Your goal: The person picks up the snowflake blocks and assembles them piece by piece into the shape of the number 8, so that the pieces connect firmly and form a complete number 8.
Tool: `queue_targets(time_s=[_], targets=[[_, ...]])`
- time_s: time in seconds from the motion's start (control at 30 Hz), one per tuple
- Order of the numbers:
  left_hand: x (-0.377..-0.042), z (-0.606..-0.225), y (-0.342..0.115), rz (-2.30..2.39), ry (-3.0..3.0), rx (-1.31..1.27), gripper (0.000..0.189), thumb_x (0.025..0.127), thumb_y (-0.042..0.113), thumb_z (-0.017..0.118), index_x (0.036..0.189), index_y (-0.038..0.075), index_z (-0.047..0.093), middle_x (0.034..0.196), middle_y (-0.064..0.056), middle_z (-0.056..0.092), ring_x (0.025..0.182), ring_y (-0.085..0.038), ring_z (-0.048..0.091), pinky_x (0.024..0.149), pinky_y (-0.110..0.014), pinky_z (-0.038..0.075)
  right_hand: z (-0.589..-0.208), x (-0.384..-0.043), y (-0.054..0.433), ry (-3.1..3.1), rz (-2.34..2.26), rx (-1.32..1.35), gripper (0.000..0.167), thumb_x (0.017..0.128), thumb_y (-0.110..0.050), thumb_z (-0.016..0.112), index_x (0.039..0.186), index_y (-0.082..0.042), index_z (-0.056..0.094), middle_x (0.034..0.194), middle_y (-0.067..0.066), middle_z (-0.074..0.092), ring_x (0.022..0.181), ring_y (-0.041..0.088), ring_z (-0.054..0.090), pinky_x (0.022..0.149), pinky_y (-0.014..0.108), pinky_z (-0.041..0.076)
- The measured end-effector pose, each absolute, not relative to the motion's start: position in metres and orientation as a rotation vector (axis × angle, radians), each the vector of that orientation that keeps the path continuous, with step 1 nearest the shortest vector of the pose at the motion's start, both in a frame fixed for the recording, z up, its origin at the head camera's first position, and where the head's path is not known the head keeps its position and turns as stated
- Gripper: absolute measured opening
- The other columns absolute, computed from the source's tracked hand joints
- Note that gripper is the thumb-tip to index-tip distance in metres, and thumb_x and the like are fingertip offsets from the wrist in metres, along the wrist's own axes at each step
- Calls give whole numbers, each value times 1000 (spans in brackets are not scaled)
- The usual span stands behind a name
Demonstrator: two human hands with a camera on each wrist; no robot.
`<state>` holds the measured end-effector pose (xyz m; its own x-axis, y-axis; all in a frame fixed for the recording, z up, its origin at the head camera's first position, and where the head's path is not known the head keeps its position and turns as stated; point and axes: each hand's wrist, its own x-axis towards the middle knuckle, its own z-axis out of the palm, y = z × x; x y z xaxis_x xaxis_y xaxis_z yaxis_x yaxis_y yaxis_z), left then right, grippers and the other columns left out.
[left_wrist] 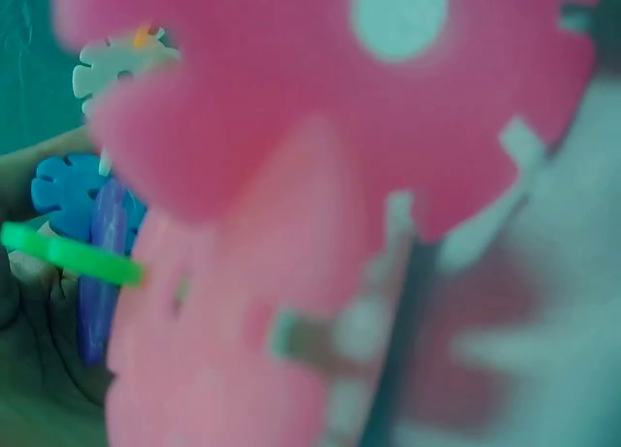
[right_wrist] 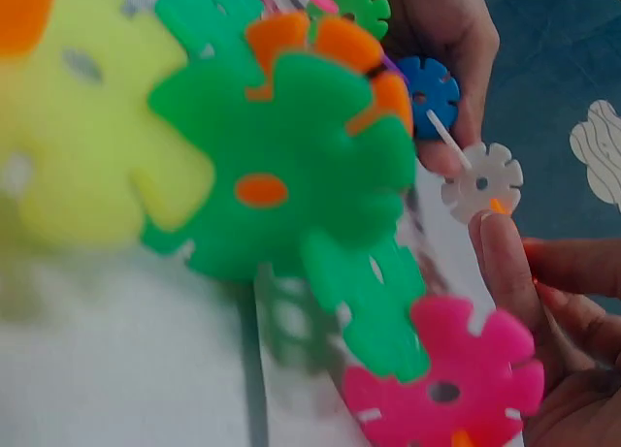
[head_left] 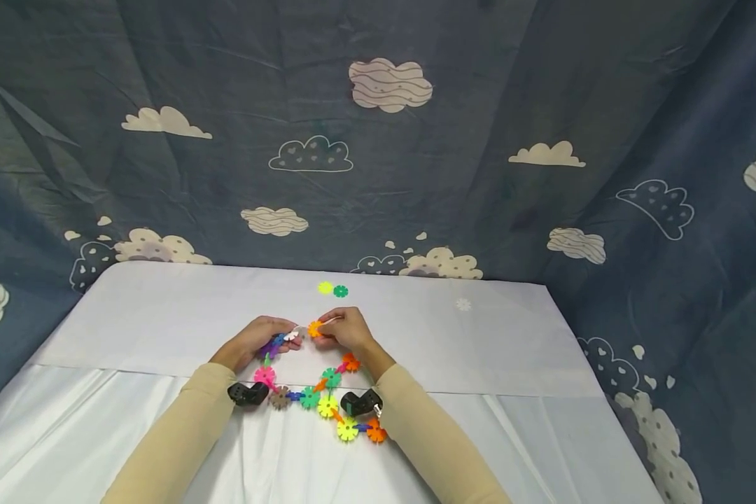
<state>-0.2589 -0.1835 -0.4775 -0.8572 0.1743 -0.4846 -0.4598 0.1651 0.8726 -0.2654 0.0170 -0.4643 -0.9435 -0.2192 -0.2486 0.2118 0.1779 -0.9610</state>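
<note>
My left hand (head_left: 252, 341) holds one end of a chain of slotted plastic flower discs, by the blue disc (right_wrist: 432, 96). Beyond the blue disc sits a white disc (right_wrist: 501, 168), with another white piece edge-on between them. Thumb and fingers of my right hand (head_left: 351, 329) pinch an orange disc (head_left: 315, 328), whose tip overlaps the white disc's edge in the right wrist view. Further along the chain come a purple disc (left_wrist: 95, 321), a green disc (left_wrist: 73, 257) and a pink disc (head_left: 265, 376). In the left wrist view, large pink discs hide much of the left hand.
The chain curves over the white cloth through a brown disc (head_left: 280, 398), a yellow disc (head_left: 347, 429) and an orange-red disc (head_left: 376, 430). Loose yellow (head_left: 325, 288), green (head_left: 341, 291) and white discs (head_left: 463, 304) lie farther back. A cloud-printed dark curtain (head_left: 466, 210) hangs behind.
</note>
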Motion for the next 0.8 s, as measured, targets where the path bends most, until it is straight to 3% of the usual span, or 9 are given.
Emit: queue_targets(time_s=[0.33,0.57,0.8], targets=[[-258,-476,-182,1772,1956,-213,34,102,11,45,127,-10,53,90,-11,73,74,-12,70,67,-23,56,-465,-262,10,2097,-1911,62,13,84,11,65,98,10,66,76,12,64,57,15,65,59,28,57],[-260,-471,-182,1646,1988,-118,39,102,23,48,127,-7,54,88,-7,72,77,-14,70,70,-24,57,-469,-263,14,2110,-1872,2,15,85,5,68,100,8,68,78,13,69,56,14,65,59,28,57],[-266,-462,-174,1549,2054,-79,44,101,27,51,130,-6,50,97,-10,68,66,-12,67,63,-24,56,-466,-263,16,2125,-1865,-31,15,87,5,66,101,7,70,83,12,69,58,14,65,61,29,58]])
